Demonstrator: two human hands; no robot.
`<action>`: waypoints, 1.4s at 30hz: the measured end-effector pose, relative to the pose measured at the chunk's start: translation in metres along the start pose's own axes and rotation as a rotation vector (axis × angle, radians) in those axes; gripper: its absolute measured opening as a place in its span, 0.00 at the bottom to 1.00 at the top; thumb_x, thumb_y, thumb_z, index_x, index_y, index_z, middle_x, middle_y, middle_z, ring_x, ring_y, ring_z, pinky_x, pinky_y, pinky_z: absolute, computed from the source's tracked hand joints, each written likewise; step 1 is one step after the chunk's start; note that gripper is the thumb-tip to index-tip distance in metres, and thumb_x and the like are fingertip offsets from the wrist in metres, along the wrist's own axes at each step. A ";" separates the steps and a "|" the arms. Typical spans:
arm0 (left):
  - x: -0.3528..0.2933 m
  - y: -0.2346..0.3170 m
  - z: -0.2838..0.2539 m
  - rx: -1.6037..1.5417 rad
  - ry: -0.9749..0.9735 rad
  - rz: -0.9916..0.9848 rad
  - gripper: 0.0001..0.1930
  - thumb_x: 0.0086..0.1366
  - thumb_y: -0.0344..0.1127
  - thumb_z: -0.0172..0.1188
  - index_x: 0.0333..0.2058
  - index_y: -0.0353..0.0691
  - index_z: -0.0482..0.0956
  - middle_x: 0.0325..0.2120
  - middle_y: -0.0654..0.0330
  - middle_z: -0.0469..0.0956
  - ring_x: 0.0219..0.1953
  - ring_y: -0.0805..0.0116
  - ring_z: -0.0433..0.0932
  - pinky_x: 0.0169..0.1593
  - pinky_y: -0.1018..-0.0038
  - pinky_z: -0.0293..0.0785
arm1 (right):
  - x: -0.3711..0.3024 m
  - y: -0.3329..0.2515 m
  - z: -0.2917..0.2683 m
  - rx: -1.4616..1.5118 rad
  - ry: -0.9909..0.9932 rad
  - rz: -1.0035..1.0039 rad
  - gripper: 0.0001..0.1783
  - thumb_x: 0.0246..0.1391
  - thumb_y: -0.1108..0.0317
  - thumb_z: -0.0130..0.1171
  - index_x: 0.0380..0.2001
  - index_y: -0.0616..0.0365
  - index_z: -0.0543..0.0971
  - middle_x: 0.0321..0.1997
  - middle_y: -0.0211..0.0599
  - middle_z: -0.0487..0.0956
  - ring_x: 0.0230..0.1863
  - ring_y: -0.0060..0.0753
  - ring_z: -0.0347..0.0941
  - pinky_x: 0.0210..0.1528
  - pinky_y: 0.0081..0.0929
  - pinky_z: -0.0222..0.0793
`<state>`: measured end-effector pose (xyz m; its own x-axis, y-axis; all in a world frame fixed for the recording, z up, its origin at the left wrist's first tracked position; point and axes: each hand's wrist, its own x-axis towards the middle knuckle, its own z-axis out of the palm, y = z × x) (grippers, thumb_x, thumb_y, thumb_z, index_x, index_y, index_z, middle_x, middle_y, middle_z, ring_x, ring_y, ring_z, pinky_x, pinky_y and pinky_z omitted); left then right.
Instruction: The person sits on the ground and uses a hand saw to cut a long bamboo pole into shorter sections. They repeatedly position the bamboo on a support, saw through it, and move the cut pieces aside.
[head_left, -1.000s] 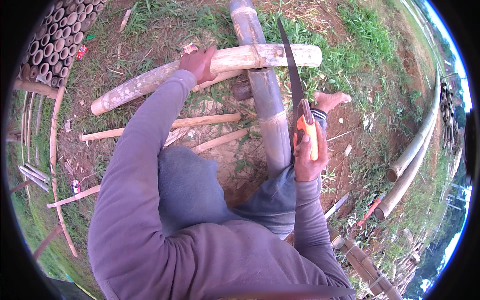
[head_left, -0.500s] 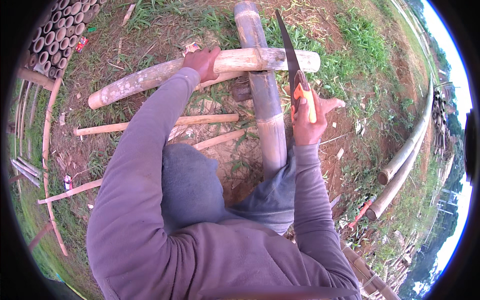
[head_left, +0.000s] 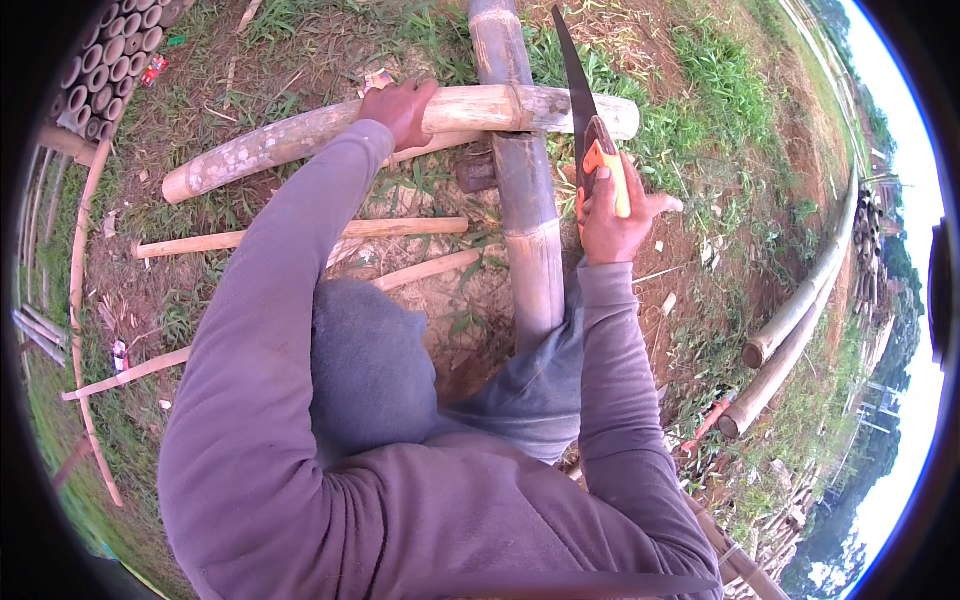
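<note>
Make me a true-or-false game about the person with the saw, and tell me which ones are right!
1. The left hand is on the pale pole. True.
2. The saw is in the left hand. False: the right hand holds it.
3. The pale pole lies across a darker pole. True.
4. The saw's handle is blue. False: it is orange.
5. The saw's blade points away from the person. True.
6. The person's sleeves are yellow. False: they are greyish purple.
</note>
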<state>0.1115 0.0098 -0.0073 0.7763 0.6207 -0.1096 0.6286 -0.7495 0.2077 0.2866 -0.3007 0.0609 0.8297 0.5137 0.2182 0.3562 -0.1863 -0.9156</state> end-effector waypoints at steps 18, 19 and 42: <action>-0.008 -0.005 -0.001 0.030 0.041 0.010 0.40 0.56 0.50 0.78 0.64 0.49 0.68 0.54 0.51 0.80 0.57 0.46 0.83 0.58 0.48 0.78 | -0.021 -0.009 -0.004 0.049 -0.022 0.016 0.24 0.74 0.67 0.61 0.68 0.64 0.77 0.28 0.23 0.78 0.23 0.09 0.67 0.23 0.17 0.65; -0.002 -0.003 -0.009 0.021 -0.004 -0.010 0.42 0.56 0.50 0.78 0.66 0.51 0.67 0.57 0.50 0.79 0.59 0.46 0.82 0.60 0.47 0.77 | -0.046 -0.005 -0.024 0.064 -0.013 -0.019 0.24 0.74 0.67 0.60 0.68 0.66 0.76 0.33 0.29 0.81 0.26 0.13 0.72 0.25 0.17 0.69; 0.010 -0.016 -0.010 -0.082 -0.151 0.013 0.49 0.49 0.49 0.79 0.70 0.52 0.67 0.60 0.50 0.79 0.61 0.46 0.81 0.62 0.48 0.76 | -0.127 -0.004 -0.080 -0.106 -0.006 0.009 0.28 0.73 0.66 0.61 0.69 0.70 0.73 0.59 0.47 0.83 0.43 0.26 0.82 0.43 0.23 0.81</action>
<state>0.1092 0.0304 -0.0023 0.7863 0.5651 -0.2500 0.6176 -0.7320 0.2876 0.2145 -0.4319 0.0636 0.8307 0.5165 0.2077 0.3924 -0.2786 -0.8766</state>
